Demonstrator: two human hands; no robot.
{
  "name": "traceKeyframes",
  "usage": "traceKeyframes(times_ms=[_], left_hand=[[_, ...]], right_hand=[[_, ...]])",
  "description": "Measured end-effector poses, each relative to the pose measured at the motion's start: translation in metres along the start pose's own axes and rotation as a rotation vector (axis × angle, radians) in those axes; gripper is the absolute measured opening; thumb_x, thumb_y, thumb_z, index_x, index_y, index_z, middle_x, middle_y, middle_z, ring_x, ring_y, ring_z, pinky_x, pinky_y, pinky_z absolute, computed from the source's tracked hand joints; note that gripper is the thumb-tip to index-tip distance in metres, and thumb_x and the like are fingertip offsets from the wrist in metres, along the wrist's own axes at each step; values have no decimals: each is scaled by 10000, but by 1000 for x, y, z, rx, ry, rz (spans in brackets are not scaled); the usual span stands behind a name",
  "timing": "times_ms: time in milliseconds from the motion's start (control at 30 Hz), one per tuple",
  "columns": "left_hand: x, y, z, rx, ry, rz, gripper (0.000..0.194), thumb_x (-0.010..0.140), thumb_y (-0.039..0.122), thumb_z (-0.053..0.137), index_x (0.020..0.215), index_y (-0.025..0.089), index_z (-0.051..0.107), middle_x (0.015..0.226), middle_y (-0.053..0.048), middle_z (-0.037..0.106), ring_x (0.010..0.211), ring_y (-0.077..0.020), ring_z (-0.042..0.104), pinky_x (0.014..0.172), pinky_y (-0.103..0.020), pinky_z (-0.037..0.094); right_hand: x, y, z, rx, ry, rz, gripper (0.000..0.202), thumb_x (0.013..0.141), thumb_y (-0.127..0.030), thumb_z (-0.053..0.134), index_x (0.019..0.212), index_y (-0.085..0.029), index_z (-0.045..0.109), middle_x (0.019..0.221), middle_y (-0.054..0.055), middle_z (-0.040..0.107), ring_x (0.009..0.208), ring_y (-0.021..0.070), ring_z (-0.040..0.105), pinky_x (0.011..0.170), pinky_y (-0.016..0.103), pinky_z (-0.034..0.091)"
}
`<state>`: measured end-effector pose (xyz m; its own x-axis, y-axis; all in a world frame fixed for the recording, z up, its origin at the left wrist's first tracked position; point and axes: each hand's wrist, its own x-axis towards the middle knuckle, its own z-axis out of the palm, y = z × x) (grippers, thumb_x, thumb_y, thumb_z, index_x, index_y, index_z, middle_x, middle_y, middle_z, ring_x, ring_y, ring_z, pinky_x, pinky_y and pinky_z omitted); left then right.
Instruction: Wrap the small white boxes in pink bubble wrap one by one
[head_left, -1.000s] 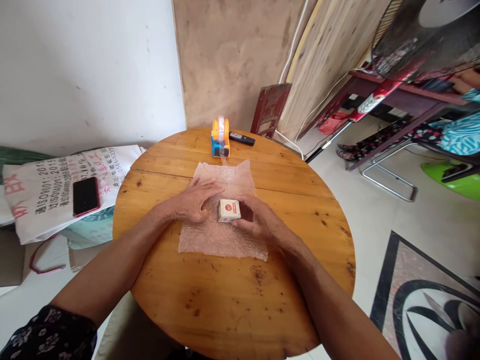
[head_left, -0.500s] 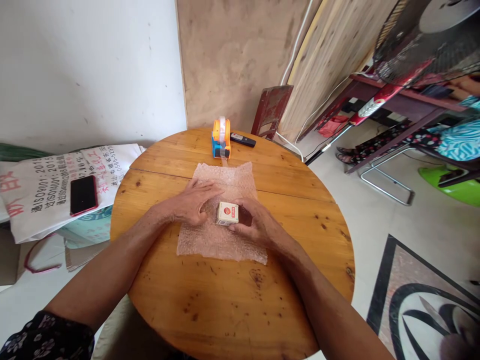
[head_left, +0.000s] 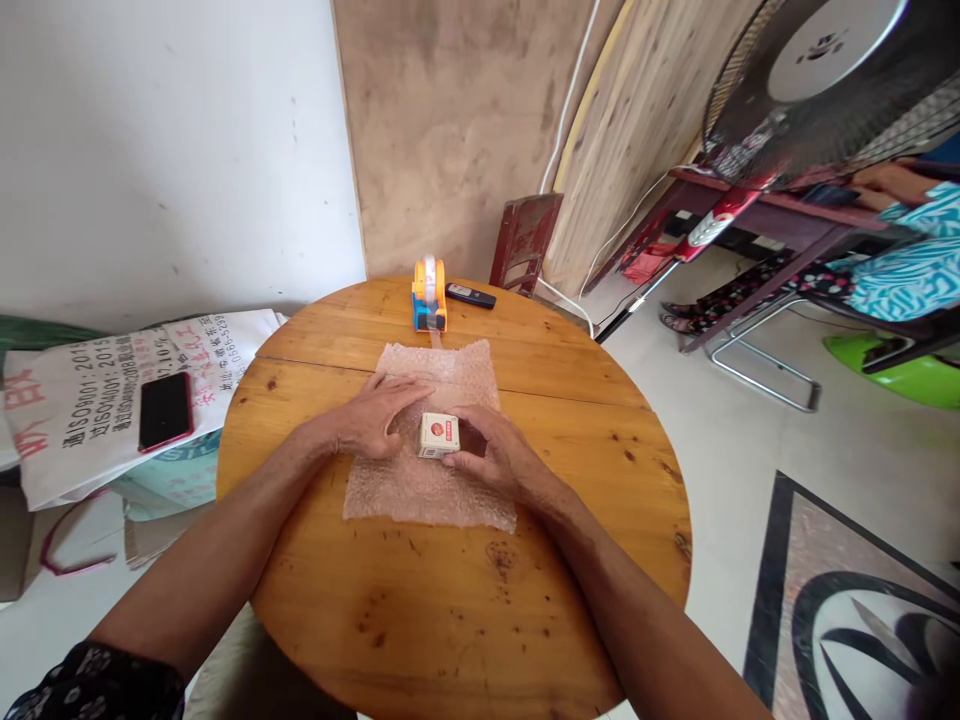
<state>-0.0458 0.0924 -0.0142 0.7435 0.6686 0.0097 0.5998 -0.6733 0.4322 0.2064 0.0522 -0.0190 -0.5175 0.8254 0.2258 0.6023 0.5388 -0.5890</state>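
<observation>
A small cream-coloured box (head_left: 439,436) with a red emblem sits near the middle of a sheet of bubble wrap (head_left: 431,500). Thumb and fingers of my right hand (head_left: 499,450) close on the box from its right side. My left hand (head_left: 379,415) lies with spread fingers on the left part of the wrap, a small gap from the box. Just beyond the sheet's far edge stands an orange and blue tape dispenser (head_left: 430,295), a strip of tape hanging from it toward the wrap.
Beside the dispenser lies a black remote (head_left: 470,295) on the round wooden table (head_left: 570,420). A phone (head_left: 166,411) rests on white printed sacks (head_left: 90,370) at the left. A standing fan (head_left: 817,80) and a seated person (head_left: 911,270) are at the right, a chair (head_left: 525,240) behind.
The whole view has shifted slightly, so the table appears a little further left and lower. Both hands and the box keep nearly the same places on the wrap.
</observation>
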Motion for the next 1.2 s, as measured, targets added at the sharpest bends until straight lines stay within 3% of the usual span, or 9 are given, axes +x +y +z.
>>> traceKeyframes(times_ms=[100,200,300,367,433,567,767,933,1200], left_hand=[[1,-3,-2,-22,5,8,841,693,175,543,1491,216,281,1554,-139,353,1476,-312,218,1179,-601,71],[-3,4,-12,-45,52,-15,768,694,187,559,1441,206,380,1519,-126,414,1428,-314,321,1168,-549,198],[-16,28,-30,-10,161,-47,523,717,203,545,1239,215,576,1306,-81,614,1257,-297,508,1095,-485,343],[-30,52,-36,60,137,-25,339,720,186,540,1039,226,648,1050,-40,690,1052,-254,602,1040,-449,393],[-45,78,-32,166,109,-7,258,718,235,595,970,209,648,939,-45,666,938,-248,603,1054,-494,364],[-64,107,1,318,189,-10,345,709,338,677,1010,174,632,1026,-105,612,1020,-298,537,1082,-540,324],[-60,103,36,420,339,-42,105,751,114,568,796,198,611,907,-86,605,924,-261,531,998,-498,403],[-52,99,31,322,459,-26,116,745,85,539,741,193,580,901,-90,607,873,-248,515,830,-431,463],[-49,98,29,201,455,-33,145,649,65,534,694,201,517,886,-80,602,872,-242,517,819,-418,451]], right_hand=[[0,-2,0,-21,-1,-4,562,772,-419,728,1265,-214,554,1245,129,635,1130,295,580,960,444,419],[-1,-7,-2,-8,-17,-3,609,777,-434,715,1310,-212,524,1286,129,614,1158,301,565,973,444,411],[-2,-11,-4,25,-8,23,595,784,-426,698,1311,-214,521,1285,118,616,1154,294,569,965,437,417],[-1,-12,-4,38,-4,28,581,772,-397,702,1295,-210,531,1280,113,620,1157,294,566,964,437,418],[-1,-14,-4,43,-1,25,571,757,-357,706,1283,-210,539,1277,107,624,1161,293,563,969,440,415],[0,-17,-4,50,11,14,547,746,-305,702,1261,-198,554,1232,99,644,1115,276,584,946,424,424],[1,-20,-3,32,36,40,425,778,-304,680,1181,-204,591,1181,85,669,1076,254,595,917,387,430],[1,-17,-1,36,46,32,417,787,-316,676,1179,-201,590,1172,98,670,1061,264,600,921,403,434],[-1,-16,-1,42,44,36,435,813,-310,657,1221,-183,574,1202,118,655,1088,270,586,942,409,426]])
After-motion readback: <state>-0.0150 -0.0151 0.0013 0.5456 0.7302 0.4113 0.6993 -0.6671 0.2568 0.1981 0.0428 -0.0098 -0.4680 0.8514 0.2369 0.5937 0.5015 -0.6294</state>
